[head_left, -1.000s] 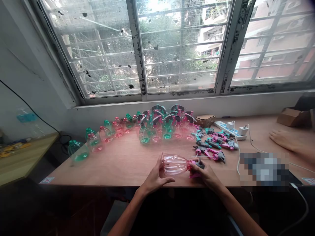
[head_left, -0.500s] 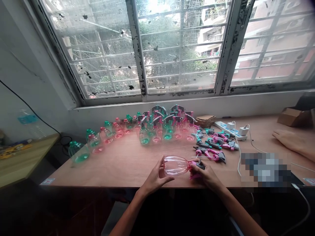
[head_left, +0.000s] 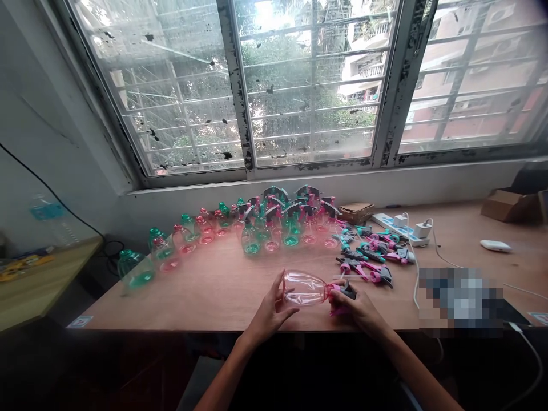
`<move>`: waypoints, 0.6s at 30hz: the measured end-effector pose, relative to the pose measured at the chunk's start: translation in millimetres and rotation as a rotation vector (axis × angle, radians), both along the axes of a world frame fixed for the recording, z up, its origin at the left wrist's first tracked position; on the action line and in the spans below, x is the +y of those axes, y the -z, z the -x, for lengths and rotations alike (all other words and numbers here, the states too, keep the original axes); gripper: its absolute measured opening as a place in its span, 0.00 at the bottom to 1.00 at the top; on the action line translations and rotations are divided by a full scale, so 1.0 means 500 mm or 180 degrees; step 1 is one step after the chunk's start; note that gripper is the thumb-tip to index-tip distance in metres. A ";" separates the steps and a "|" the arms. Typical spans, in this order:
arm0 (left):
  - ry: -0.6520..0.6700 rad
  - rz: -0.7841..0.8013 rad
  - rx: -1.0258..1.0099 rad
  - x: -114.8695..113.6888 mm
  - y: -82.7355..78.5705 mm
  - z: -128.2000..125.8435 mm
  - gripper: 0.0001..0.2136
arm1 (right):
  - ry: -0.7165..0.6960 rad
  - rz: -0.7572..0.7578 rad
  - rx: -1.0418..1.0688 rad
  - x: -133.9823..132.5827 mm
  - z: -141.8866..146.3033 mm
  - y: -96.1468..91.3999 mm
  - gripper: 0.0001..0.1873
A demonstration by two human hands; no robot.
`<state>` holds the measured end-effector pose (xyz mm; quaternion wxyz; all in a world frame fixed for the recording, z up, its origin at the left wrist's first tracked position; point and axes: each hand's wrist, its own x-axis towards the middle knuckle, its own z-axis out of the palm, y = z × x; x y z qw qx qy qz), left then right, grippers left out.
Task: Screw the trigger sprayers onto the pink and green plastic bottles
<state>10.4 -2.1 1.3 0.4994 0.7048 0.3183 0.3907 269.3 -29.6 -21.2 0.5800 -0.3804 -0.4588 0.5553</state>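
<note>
A clear pink plastic bottle (head_left: pixel 303 288) lies on its side above the near edge of the wooden table (head_left: pixel 214 291). My left hand (head_left: pixel 269 314) cups its base with fingers curled round it. My right hand (head_left: pixel 359 305) is closed on the pink and grey spray trigger head (head_left: pixel 342 292) at the bottle's neck. A heap of loose pink and teal trigger heads (head_left: pixel 370 251) lies just behind my right hand.
Several green and pink bottles (head_left: pixel 274 228) stand in rows at the back, some capped with triggers, others bare toward the left (head_left: pixel 162 251). A power strip (head_left: pixel 400 224) with cables, a white mouse (head_left: pixel 495 246), a cardboard box (head_left: pixel 509 204) and a blurred patch (head_left: pixel 462 297) lie to the right.
Another person's hand that rested on the table at the far right has gone, and a white mouse shows there. My hands and the bottle have hardly moved.
</note>
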 end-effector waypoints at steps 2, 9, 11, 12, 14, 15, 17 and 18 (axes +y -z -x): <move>-0.0022 0.0016 -0.0047 0.000 0.000 0.000 0.49 | 0.0009 0.0004 -0.0015 0.000 0.000 0.001 0.18; 0.0126 0.0157 -0.0129 0.003 -0.010 0.001 0.46 | 0.0022 -0.0006 -0.0009 0.002 -0.003 0.004 0.19; 0.0154 0.0182 -0.0125 0.003 -0.010 0.001 0.47 | 0.0022 -0.0011 0.0030 0.005 -0.003 0.006 0.19; 0.0142 0.0186 -0.0127 0.002 -0.010 0.002 0.48 | 0.0016 -0.0013 0.0043 0.006 -0.004 0.006 0.19; 0.0111 0.0192 -0.0125 -0.001 -0.010 0.002 0.50 | -0.0001 -0.0019 0.0053 0.006 -0.004 0.006 0.18; 0.0099 0.0194 -0.0119 -0.003 -0.011 0.002 0.50 | -0.0009 -0.0022 0.0049 0.006 -0.004 0.006 0.18; 0.0096 0.0199 -0.0097 -0.005 -0.013 0.003 0.50 | -0.0013 -0.0029 0.0039 0.004 -0.004 0.005 0.19; 0.0101 0.0198 -0.0082 -0.005 -0.013 0.004 0.49 | -0.0009 -0.0032 0.0034 0.003 -0.003 0.004 0.19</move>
